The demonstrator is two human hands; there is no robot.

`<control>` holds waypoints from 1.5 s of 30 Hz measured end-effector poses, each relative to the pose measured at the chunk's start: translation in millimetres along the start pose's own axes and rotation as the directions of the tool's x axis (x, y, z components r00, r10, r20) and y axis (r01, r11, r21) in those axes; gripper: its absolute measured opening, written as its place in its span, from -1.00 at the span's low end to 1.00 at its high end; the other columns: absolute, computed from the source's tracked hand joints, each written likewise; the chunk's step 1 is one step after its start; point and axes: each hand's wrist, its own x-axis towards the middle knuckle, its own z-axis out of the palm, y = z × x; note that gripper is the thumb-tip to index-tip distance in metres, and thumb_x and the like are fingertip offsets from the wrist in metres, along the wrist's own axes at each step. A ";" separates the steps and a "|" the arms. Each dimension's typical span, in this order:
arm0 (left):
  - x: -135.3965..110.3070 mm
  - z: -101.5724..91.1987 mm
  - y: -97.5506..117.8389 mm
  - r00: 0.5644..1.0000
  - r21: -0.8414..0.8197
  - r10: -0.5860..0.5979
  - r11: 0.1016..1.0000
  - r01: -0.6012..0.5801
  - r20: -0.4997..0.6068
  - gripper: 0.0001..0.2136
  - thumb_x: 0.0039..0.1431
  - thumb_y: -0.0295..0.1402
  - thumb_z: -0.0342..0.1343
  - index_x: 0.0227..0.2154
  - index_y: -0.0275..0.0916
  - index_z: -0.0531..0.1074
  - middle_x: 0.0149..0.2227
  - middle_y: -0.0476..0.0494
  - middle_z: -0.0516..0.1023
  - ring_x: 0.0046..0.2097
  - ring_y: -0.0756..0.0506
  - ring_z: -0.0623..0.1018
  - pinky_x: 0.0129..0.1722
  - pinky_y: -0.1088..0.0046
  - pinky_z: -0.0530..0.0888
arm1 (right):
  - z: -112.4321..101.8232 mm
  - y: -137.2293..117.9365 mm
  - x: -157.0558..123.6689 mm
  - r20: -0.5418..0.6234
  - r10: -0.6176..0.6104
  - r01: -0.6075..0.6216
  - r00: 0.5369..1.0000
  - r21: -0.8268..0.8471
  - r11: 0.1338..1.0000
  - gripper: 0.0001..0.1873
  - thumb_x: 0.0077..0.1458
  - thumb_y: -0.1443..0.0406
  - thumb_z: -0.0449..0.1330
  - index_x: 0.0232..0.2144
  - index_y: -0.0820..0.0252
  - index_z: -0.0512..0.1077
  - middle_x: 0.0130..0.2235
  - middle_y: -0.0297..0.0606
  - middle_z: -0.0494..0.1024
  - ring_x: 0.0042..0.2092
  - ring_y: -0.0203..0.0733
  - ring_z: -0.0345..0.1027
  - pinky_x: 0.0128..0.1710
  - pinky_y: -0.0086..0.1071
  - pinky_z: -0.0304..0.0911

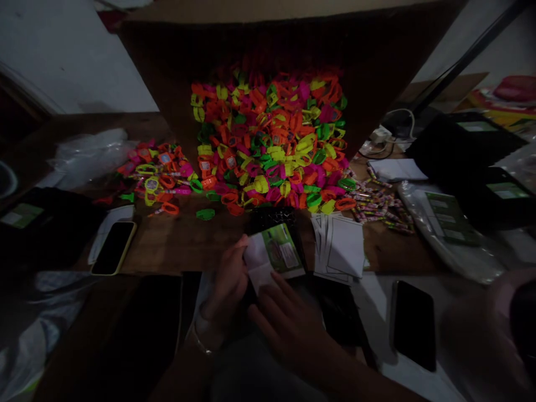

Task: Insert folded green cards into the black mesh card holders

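L hand (229,273) clamped on L edge of green-and-white card (285,251) at worktop (192,245) near edge, prob. to steady it; R hand (287,315) fingers over its white part, can't tell if gripping. Toy watches (272,151) spilling from box (293,14) crowd far side; paper stack (345,245) near, to R, limits room.

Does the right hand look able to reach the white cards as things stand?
Probably yes: the white cards lie uncovered nearby, though the right hand appears to touch the green-and-white leaflet.
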 end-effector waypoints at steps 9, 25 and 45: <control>23.6 -59.1 70.6 0.972 0.330 0.195 0.933 -0.142 -0.133 -0.65 0.21 -0.16 0.00 -0.58 -0.26 0.44 -0.78 0.05 0.29 -0.71 0.03 0.31 -0.71 0.58 0.26 | -57.7 82.8 -2.0 0.202 0.603 -0.559 0.772 0.667 0.493 -0.62 0.21 0.21 0.12 0.08 -0.03 0.24 -0.05 -0.22 0.45 -0.04 -0.17 0.43 -0.17 -0.35 0.42; 11.8 2.7 -7.5 0.799 0.709 0.018 -0.473 -0.523 0.601 -0.47 0.29 -0.21 -0.04 0.29 -0.23 0.16 0.32 -0.31 0.15 -0.10 -0.36 0.59 -0.23 0.11 0.55 | 12.0 170.0 37.0 0.561 0.655 -0.752 0.507 0.659 0.018 -0.63 -0.13 0.29 0.34 -0.20 0.19 0.45 -0.32 -0.31 0.54 -0.32 -0.25 0.42 -0.34 -0.36 0.42; 17.4 -2.4 -12.2 0.801 0.688 -0.002 -0.511 -0.516 0.599 -0.47 0.31 -0.21 -0.06 0.31 -0.17 0.11 0.33 -0.41 0.10 -0.18 -0.35 0.61 -0.33 0.10 0.57 | 76.6 132.1 0.3 0.082 0.938 -0.606 0.335 0.782 0.148 -0.56 -0.03 0.15 0.12 -0.07 0.17 0.31 0.01 -0.09 0.49 -0.05 -0.11 0.45 -0.01 -0.08 0.36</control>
